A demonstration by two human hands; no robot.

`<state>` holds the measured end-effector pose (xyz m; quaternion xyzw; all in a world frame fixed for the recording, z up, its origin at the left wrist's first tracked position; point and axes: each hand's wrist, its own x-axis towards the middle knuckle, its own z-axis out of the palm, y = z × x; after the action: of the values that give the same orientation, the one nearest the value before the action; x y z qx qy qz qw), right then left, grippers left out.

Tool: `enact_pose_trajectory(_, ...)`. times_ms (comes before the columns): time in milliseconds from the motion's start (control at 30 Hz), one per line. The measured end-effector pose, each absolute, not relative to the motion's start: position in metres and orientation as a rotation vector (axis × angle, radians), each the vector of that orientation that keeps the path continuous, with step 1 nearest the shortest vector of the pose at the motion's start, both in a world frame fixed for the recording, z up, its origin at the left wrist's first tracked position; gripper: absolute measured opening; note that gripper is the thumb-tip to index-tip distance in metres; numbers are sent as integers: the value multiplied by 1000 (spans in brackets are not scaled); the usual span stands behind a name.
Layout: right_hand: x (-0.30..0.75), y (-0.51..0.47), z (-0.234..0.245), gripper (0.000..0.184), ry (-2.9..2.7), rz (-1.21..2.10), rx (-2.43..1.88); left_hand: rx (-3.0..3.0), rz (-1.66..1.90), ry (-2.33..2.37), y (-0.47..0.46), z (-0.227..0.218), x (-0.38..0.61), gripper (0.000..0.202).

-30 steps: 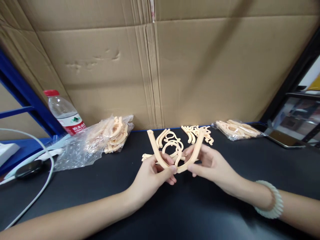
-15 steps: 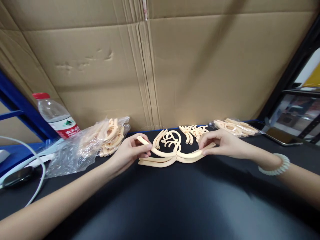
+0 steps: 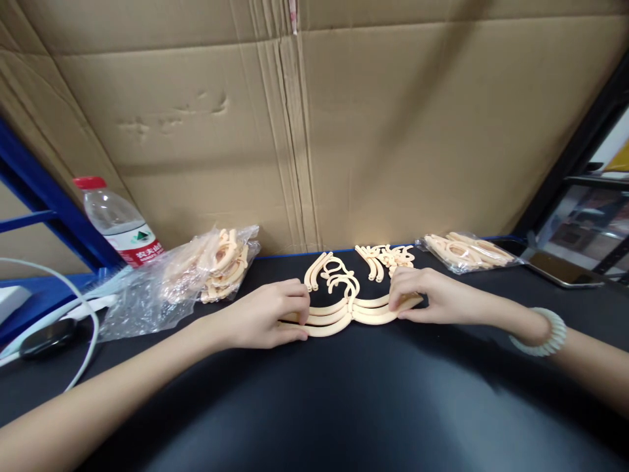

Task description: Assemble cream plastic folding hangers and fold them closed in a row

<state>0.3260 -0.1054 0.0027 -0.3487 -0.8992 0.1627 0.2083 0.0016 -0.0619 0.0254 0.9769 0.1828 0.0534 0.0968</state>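
Observation:
Several pale cream, curved strips (image 3: 330,320) meet at a middle point on the black table and spread left and right like low wings. My left hand (image 3: 268,313) is closed round the left ends, thumb at the lower front strip and fingers over the ones behind. At the right ends, my right hand (image 3: 432,296) pinches the strips between thumb and fingers. Rounded, curled pieces (image 3: 350,283) of the same colour stand just behind the middle joint. Farther back lie a few loose curved strips (image 3: 314,270) and a heap of small pieces (image 3: 396,254).
A clear plastic bag (image 3: 216,262) of similar parts lies on the left, before a red-capped water bottle (image 3: 122,223). Another bagged set (image 3: 464,251) and a phone (image 3: 563,269) are on the right. Cardboard (image 3: 206,164) stands behind. A white cable (image 3: 93,328) loops at left.
My left hand has turned palm-down and lowered, bringing the raised left strip down beside the lower ones. The right hand has stayed at the right ends, and the right strips sit closer together.

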Motion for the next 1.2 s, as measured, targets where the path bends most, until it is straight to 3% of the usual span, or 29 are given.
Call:
enact_pose_trajectory(800, 324, -104, -3, 11, -2470, 424, -930, 2865, 141, 562, -61, 25, 1, 9)
enact_pose_trajectory(1200, 321, -106, -1, 14, -2408, 345, -949, 2875, 270, 673, -63, 27, 1, 21)
